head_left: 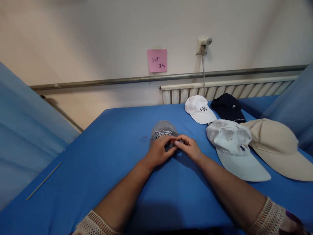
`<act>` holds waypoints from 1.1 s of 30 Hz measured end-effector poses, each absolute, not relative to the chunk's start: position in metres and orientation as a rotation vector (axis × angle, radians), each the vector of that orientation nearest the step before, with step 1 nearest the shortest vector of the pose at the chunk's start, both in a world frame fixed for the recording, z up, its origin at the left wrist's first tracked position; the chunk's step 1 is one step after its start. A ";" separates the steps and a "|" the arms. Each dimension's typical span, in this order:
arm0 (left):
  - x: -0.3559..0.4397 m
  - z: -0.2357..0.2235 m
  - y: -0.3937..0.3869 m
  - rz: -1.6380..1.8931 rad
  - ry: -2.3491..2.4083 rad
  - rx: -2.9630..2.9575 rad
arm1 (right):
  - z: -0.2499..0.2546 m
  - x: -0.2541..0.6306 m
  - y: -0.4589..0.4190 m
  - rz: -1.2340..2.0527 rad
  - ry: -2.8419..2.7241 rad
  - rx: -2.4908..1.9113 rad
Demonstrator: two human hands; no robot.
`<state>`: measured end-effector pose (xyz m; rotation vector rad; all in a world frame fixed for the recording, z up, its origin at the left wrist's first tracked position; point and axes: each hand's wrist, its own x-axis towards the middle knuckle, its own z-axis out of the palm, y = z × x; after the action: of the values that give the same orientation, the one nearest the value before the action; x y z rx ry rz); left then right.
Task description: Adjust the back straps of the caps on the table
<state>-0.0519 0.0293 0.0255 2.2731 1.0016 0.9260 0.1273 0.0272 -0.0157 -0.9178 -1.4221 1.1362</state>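
Observation:
A grey baseball cap (163, 125) with a dark lettered patch on its front lies in the middle of the blue-covered surface. Over its front edge, my left hand (160, 150) is closed, with fingers curled and thumb reaching toward the other hand. My right hand (189, 148) pinches at the same spot from the right, its fingertips meeting those of the left. Most of the cap's brim is hidden beneath both hands. Whether anything small besides the brim is between the fingertips, I cannot make out.
To the right lie a white cap (199, 109), a black cap (228, 107), a pale cap (232, 140) and a beige cap (274, 140). A thin stick (44, 181) rests at left. Behind are a metal rail (117, 80), a radiator (186, 93) and a plugged-in cord (203, 73). Blue curtains (22, 137) flank both sides.

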 end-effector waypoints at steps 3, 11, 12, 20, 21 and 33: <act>-0.052 0.026 0.027 0.916 1.015 2.241 | -0.015 0.129 0.028 1.180 -1.439 -0.868; -0.057 0.039 0.030 0.860 1.002 2.143 | -0.014 0.132 0.029 1.282 -1.274 -0.818; -0.057 0.040 0.031 0.841 0.991 2.097 | -0.014 0.132 0.029 1.273 -1.287 -0.830; -0.072 0.038 0.027 0.883 0.991 1.878 | -0.014 0.126 0.025 0.893 -1.682 -0.819; -0.074 0.037 0.026 0.891 0.998 1.874 | -0.015 0.124 0.024 0.835 -1.720 -0.818; -0.075 0.028 0.024 0.937 1.022 1.805 | -0.015 0.126 0.020 0.517 -2.124 -0.821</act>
<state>-0.0750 0.0244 0.0281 1.8051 1.0220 0.9368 0.1263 0.0202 -0.0151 -0.8209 -2.1235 0.5166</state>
